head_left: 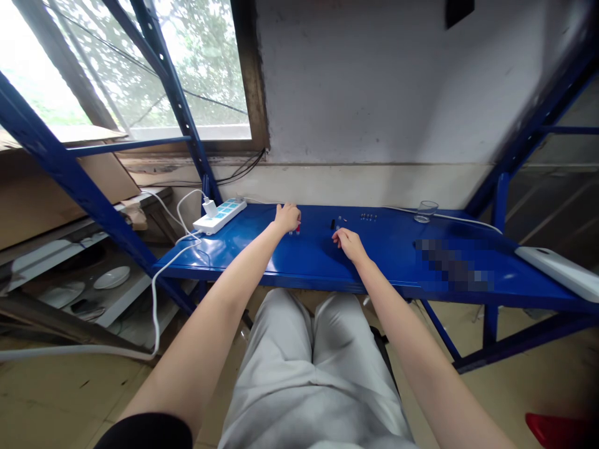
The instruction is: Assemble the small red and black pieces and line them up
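Observation:
On the far left part of the blue tabletop (313, 259), my left hand (287, 217) reaches down with curled fingers. Small red and clear pieces (298, 229) show just under its fingertips; whether it grips one is hidden. My right hand (350, 243) is closed in a pinch low over the table, and anything between its fingertips is too small to name. A short black cylinder (332, 224) stands just beyond the right fingers. Beside it lie tiny pale bits (340, 218). Farther right, several small metal pieces (368, 217) sit in a row.
A white power strip (221, 216) with a plugged-in charger lies at the left end. At the back right stands a clear glass (425, 212). A blurred dark object (452, 265) and a white panel-like object (561, 271) lie farther right. Blue rack posts (173, 81) frame the table.

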`<act>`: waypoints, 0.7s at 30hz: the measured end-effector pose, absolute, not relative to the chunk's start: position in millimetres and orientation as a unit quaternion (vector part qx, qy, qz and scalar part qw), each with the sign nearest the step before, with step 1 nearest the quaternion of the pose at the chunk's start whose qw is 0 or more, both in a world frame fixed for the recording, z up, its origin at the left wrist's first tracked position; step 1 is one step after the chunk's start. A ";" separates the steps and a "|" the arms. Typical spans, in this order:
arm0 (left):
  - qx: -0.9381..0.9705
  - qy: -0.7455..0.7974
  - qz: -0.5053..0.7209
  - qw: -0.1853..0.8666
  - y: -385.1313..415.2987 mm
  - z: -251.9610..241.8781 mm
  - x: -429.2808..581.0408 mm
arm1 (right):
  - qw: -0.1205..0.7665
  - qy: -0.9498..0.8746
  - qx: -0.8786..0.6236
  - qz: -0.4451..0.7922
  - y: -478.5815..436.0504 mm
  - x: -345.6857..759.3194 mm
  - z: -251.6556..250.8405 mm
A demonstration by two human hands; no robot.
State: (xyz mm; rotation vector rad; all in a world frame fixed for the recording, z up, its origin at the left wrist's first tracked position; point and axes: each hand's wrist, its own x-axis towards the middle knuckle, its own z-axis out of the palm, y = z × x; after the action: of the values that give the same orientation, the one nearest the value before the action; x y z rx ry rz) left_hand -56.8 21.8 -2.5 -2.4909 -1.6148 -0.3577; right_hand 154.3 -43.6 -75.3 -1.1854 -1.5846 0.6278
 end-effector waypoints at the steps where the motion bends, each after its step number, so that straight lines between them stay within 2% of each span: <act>1: -0.831 -0.539 -0.119 0.074 21.4 -2.4 -56.8 | 0.507 -0.657 -0.493 0.260 -43.5 154.3 -75.4; 9: -0.830 -0.535 -0.140 0.071 18.6 0.4 -55.9 | 0.508 -0.669 -0.485 0.244 -40.9 155.9 -79.1; 14: -0.830 -0.476 -0.284 0.069 -0.7 1.6 -39.3 | 0.521 -0.667 -0.492 0.203 -37.1 157.5 -82.2; 21: -0.807 -0.376 -0.451 -0.055 -37.9 -41.2 -0.8 | 0.556 -0.666 -0.492 0.071 -31.3 161.5 -83.4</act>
State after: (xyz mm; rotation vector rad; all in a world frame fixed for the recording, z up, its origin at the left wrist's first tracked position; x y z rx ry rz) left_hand -0.8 -37.9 -41.2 -2.6295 -1.2243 -1.4695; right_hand 161.5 -31.3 -83.4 -1.1625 -1.5711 0.1676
